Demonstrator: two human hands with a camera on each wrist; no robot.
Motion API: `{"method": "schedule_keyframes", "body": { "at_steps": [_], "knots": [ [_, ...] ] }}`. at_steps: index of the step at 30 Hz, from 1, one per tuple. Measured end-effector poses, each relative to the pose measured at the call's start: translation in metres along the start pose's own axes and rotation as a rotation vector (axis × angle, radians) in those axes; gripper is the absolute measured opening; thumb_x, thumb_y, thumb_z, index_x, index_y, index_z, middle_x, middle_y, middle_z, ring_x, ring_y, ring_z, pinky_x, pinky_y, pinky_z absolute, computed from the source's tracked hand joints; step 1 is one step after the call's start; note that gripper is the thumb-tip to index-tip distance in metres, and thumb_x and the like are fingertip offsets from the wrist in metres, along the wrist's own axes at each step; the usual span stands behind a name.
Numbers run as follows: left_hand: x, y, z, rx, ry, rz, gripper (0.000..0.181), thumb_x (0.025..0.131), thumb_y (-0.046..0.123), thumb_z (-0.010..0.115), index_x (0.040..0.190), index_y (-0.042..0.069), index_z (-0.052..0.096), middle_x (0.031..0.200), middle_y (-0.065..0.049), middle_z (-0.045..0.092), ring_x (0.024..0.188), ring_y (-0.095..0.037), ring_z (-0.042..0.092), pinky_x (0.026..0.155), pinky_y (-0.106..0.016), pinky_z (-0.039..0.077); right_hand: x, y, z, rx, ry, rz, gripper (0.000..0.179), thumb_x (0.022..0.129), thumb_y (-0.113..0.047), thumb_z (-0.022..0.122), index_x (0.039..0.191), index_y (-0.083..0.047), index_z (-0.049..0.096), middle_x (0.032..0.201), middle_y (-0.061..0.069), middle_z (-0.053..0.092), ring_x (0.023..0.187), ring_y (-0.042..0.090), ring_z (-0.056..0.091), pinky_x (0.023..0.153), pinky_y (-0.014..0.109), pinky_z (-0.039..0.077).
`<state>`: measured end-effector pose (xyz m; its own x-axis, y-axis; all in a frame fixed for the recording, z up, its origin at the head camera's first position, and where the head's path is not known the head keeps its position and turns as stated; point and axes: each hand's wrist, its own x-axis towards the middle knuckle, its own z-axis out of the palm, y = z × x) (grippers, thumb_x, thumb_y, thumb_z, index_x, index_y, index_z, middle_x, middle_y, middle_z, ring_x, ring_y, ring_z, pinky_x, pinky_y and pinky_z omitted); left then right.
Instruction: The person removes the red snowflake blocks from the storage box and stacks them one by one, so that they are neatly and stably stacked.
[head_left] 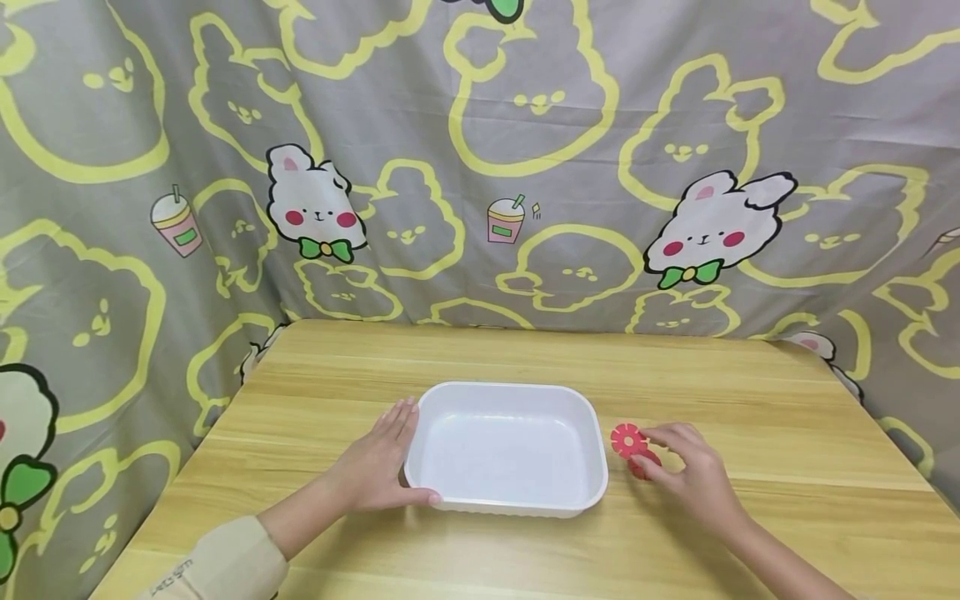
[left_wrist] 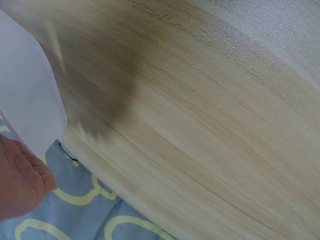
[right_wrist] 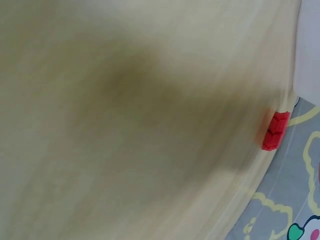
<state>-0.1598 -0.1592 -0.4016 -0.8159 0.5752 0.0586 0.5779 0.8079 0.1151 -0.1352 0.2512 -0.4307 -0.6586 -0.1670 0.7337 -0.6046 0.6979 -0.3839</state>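
A white rectangular plastic tub (head_left: 510, 450) stands on the table with nothing inside. My left hand (head_left: 378, 467) lies along its left end, fingers straight against the side and thumb across the front corner. The left wrist view catches part of that hand (left_wrist: 22, 177) beside the tub's white wall (left_wrist: 30, 85). Right of the tub, my right hand (head_left: 693, 475) pinches red notched discs (head_left: 628, 440) between thumb and index finger. In the right wrist view the red discs (right_wrist: 276, 131) appear edge-on. Their exact number is unclear, and the fingers are outside that view.
The wood-grain table (head_left: 360, 558) extends around the tub on all sides. A grey curtain (head_left: 420, 108) with yellow outlines and rabbit faces hangs behind the table and at both sides.
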Motion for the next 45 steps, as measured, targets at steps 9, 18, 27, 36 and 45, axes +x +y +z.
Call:
{"method": "schedule_keyframes", "body": {
  "at_steps": [9,18,27,36,45],
  "knots": [
    [0.001,-0.001,0.003,0.002,0.022,0.016,0.118,0.071,0.081,0.046,0.138,-0.015,0.028,0.145,-0.033,0.026,0.136,-0.043,0.029,0.111,-0.047,0.03,-0.017,0.009,-0.001,-0.034,-0.022,0.101,0.039,0.051,0.01,0.08,0.087,0.001,0.069,0.079,0.007,0.065,0.079,-0.005,0.049,0.068,0.002,0.046],
    [0.001,0.0,0.002,-0.008,0.008,0.009,0.118,0.071,0.08,0.048,0.138,-0.015,0.027,0.145,-0.033,0.025,0.136,-0.043,0.028,0.112,-0.047,0.029,-0.032,0.014,-0.001,-0.019,-0.072,0.356,0.031,0.061,0.007,0.078,0.091,0.001,0.069,0.077,0.006,0.063,0.071,-0.004,0.05,0.06,0.005,0.047],
    [0.001,0.001,0.001,-0.013,-0.009,-0.005,0.117,0.071,0.078,0.049,0.139,-0.015,0.027,0.146,-0.032,0.025,0.137,-0.042,0.027,0.112,-0.047,0.029,-0.041,0.018,0.003,0.0,-0.063,0.478,0.026,0.065,0.004,0.078,0.089,0.0,0.07,0.071,0.005,0.062,0.066,-0.009,0.051,0.058,0.004,0.045],
    [0.001,0.001,0.0,-0.017,-0.004,-0.001,0.117,0.072,0.079,0.048,0.139,-0.014,0.026,0.146,-0.032,0.025,0.137,-0.042,0.027,0.112,-0.047,0.029,-0.042,0.017,0.005,0.013,-0.054,0.498,0.025,0.064,0.004,0.078,0.088,0.0,0.07,0.071,0.004,0.062,0.066,-0.012,0.05,0.057,0.004,0.045],
    [0.0,0.0,0.003,-0.006,0.013,-0.002,0.118,0.071,0.081,0.047,0.14,-0.013,0.025,0.148,-0.031,0.023,0.138,-0.041,0.026,0.113,-0.046,0.027,-0.044,0.019,0.006,0.004,-0.074,0.509,0.024,0.065,0.002,0.078,0.088,0.0,0.07,0.073,0.006,0.064,0.067,-0.014,0.05,0.057,0.004,0.046]
  ]
}}
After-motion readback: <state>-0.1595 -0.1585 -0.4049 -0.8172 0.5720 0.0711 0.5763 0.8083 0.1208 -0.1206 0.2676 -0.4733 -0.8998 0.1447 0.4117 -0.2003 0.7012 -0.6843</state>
